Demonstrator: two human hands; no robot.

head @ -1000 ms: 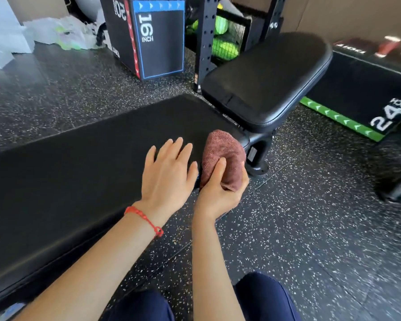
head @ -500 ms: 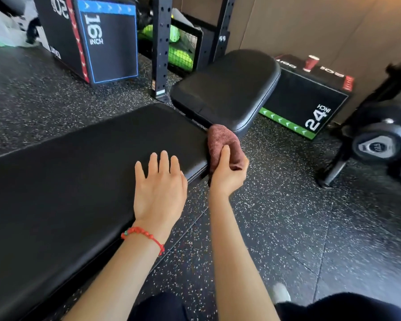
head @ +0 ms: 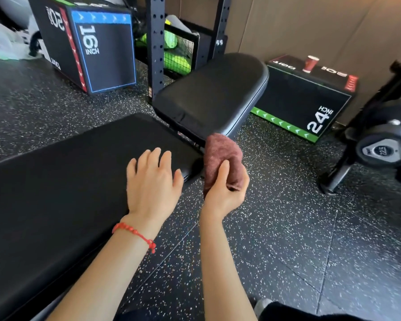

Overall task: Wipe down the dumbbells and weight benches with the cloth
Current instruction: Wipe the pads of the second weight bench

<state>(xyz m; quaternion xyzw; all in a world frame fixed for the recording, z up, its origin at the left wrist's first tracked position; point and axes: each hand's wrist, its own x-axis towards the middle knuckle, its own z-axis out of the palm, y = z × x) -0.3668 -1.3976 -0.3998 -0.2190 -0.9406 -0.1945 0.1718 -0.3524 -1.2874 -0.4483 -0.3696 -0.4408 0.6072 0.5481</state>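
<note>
A black weight bench has a long flat pad [head: 63, 193] running to the lower left and a raised seat pad [head: 213, 96] beyond it. My left hand [head: 153, 184] lies flat with spread fingers on the long pad near its right end. My right hand [head: 225, 188] grips a bunched maroon cloth [head: 220, 156], held against the pad's end corner, just below the seat pad. A black dumbbell [head: 384, 147] rests on a rack at the right edge.
Two plyo boxes stand on the speckled rubber floor: a 16-inch one [head: 97, 49] at back left, a 24-inch one [head: 306, 98] at back right with a red cup [head: 310, 63] on it. A black rack upright [head: 155, 42] and a mesh bin of green balls [head: 176, 52] stand behind.
The view has swung right, bringing the dumbbell rack in. My right hand with the cloth shifted slightly along the pad's end; my left hand stayed flat on the pad.
</note>
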